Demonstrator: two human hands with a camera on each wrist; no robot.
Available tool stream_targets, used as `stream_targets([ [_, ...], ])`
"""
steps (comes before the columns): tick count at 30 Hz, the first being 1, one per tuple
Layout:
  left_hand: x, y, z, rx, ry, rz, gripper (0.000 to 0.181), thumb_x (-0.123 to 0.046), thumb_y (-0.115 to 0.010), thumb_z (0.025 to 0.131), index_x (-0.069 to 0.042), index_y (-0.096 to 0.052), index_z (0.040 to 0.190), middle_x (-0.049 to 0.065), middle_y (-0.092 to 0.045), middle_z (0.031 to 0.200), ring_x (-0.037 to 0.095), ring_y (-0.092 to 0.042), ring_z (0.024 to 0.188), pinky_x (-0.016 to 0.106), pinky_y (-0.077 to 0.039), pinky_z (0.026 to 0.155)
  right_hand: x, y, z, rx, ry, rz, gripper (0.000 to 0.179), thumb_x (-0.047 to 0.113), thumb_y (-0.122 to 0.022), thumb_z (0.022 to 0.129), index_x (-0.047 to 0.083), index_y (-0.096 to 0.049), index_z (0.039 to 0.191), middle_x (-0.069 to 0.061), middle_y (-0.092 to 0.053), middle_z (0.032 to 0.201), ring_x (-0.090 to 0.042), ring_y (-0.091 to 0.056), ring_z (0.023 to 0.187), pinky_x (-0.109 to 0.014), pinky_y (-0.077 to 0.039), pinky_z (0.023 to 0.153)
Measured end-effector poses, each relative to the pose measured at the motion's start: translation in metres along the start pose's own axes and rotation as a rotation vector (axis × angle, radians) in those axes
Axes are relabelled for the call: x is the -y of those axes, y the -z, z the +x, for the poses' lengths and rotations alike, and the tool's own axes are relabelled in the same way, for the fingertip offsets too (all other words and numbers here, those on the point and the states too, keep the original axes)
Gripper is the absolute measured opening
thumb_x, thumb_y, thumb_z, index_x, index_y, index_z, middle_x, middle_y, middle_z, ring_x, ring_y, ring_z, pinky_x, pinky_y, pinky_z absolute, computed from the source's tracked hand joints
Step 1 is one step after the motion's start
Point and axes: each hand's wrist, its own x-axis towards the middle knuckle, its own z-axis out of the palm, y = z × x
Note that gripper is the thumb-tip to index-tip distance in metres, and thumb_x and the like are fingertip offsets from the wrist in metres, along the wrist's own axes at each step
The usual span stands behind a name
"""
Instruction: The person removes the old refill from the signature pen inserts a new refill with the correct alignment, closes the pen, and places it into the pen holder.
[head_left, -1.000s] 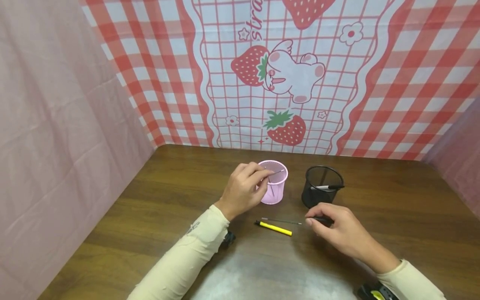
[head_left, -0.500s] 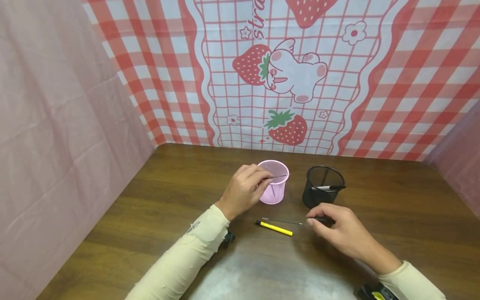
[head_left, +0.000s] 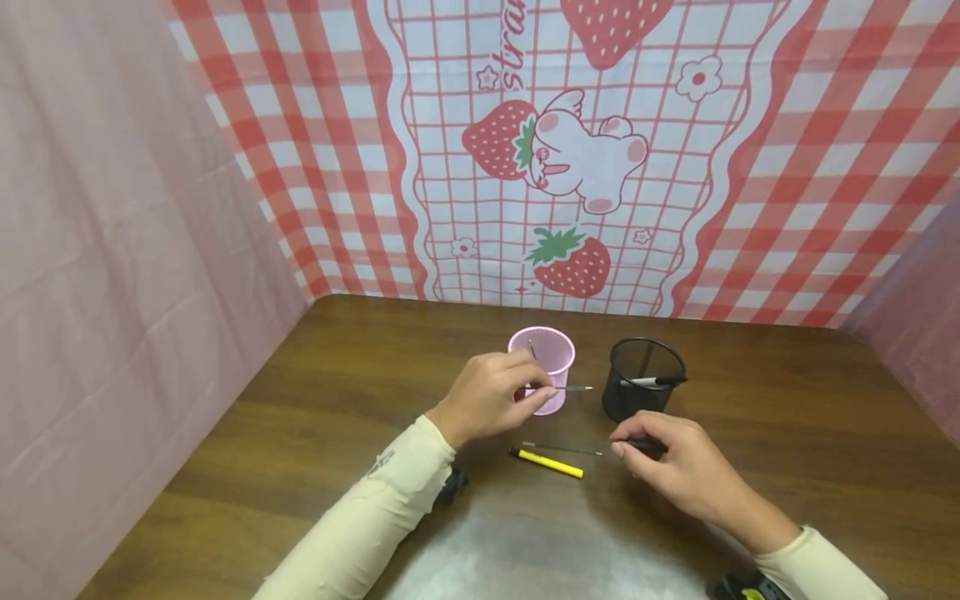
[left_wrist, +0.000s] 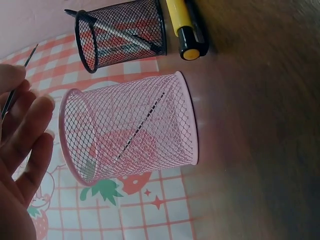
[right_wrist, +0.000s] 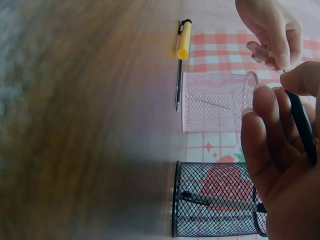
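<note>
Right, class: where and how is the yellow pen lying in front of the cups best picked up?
Probably mid-barrel on the yellow pen, pinched across from above and the near side: it lies flat, with a thin refill close along its far side.

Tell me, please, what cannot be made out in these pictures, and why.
Head view: part of the pink cup, behind the left hand.
Head view: part of the thin rod, covered by the same hand.
Head view: part of the black barrel, inside the right hand.
Right wrist view: the black cup, its rim partly behind the right hand.
Head view: print on the left sleeve, too small to read.
</note>
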Motion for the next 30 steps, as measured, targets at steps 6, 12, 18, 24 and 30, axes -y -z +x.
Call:
stream_targets([
  [6,0.0005,-0.0021,0.0001,0.106,-0.043,-0.035,0.009,-0.026,-0.077,0.088,-0.017,-0.076,0.087,-0.009,-0.062,0.079,0.000,-0.048,0.064,0.016,-0.042,0.062,-0.0003,0.0004,0.0005,-0.009,0.015,0.013,0.036,-0.002,-0.080,0.079,0.030,-0.069,0.094,0.016,-0.066,0.088,-0.004,-0.060,0.077,-0.016,-0.044,0.070],
  [12,0.0002,-0.0013,-0.0030,0.222,-0.036,-0.052,0.009,-0.028,-0.076,0.089,-0.019,-0.076,0.086,-0.011,-0.065,0.082,0.001,-0.057,0.070,0.019,-0.047,0.067,-0.0006,-0.0009,0.0008,-0.018,0.037,0.022,0.039,-0.004,-0.080,0.078,0.029,-0.070,0.095,0.015,-0.067,0.088,-0.005,-0.062,0.079,-0.015,-0.044,0.074],
  [18,0.0006,0.0010,-0.0045,0.310,-0.009,-0.046,0.013,-0.030,-0.074,0.091,-0.021,-0.072,0.082,-0.012,-0.064,0.080,0.001,-0.056,0.071,0.020,-0.048,0.068,-0.0010,-0.0017,0.0000,-0.020,0.038,0.022,0.039,-0.004,-0.080,0.078,0.029,-0.070,0.095,0.015,-0.067,0.088,-0.005,-0.062,0.080,-0.014,-0.044,0.075],
  [24,0.0012,0.0017,-0.0036,0.355,0.004,-0.047,0.015,-0.030,-0.074,0.090,-0.022,-0.070,0.079,-0.013,-0.062,0.078,0.001,-0.054,0.070,0.024,-0.048,0.066,-0.0014,-0.0009,0.0009,-0.017,0.033,0.019,0.039,-0.004,-0.080,0.078,0.029,-0.070,0.095,0.015,-0.067,0.088,-0.005,-0.062,0.081,-0.014,-0.044,0.076],
  [30,-0.0003,0.0014,-0.0032,0.417,0.032,-0.052,0.010,-0.029,-0.073,0.090,-0.022,-0.073,0.083,-0.014,-0.065,0.080,0.000,-0.056,0.073,0.024,-0.049,0.069,-0.0021,-0.0012,-0.0002,-0.015,0.024,0.011,0.038,-0.003,-0.080,0.078,0.029,-0.070,0.094,0.016,-0.066,0.088,-0.005,-0.062,0.081,-0.015,-0.044,0.075],
])
